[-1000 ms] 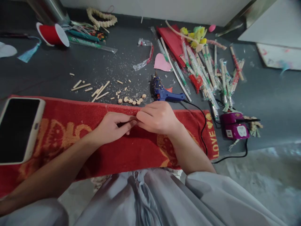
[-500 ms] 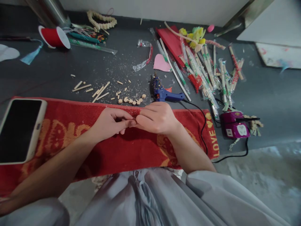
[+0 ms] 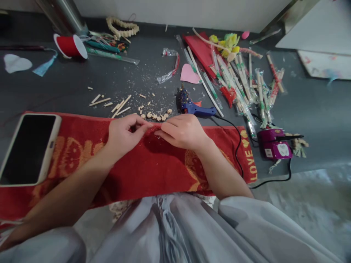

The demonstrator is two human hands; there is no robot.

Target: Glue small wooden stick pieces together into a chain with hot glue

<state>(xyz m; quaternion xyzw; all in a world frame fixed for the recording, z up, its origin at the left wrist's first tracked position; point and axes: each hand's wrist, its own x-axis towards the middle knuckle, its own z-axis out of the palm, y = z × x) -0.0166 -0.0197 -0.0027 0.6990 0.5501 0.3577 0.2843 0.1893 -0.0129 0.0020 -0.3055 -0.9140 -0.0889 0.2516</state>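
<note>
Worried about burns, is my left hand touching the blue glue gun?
Apart: the head view shows small flower-shaped pieces between your left hand and the blue glue gun.

Illumination is dim and cool, apparently strongest from the right, where the dark tabletop [image 3: 326,113] carries a pale sheen and the floor [image 3: 315,204] shows washed-out patches, whereas the upper left corner sinks toward black. Soft-edged shadows lie on the red towel [image 3: 137,179] beneath the left hand [image 3: 124,135] and right hand [image 3: 183,132], while small glints mark the plastic wrappers [image 3: 241,98] and the metal cylinder [image 3: 64,16]. Fine detail is slightly soft, notably at the fingertips [image 3: 148,125], and wide-angle distortion stretches the grey sleeve [image 3: 263,219] at lower right.
</note>
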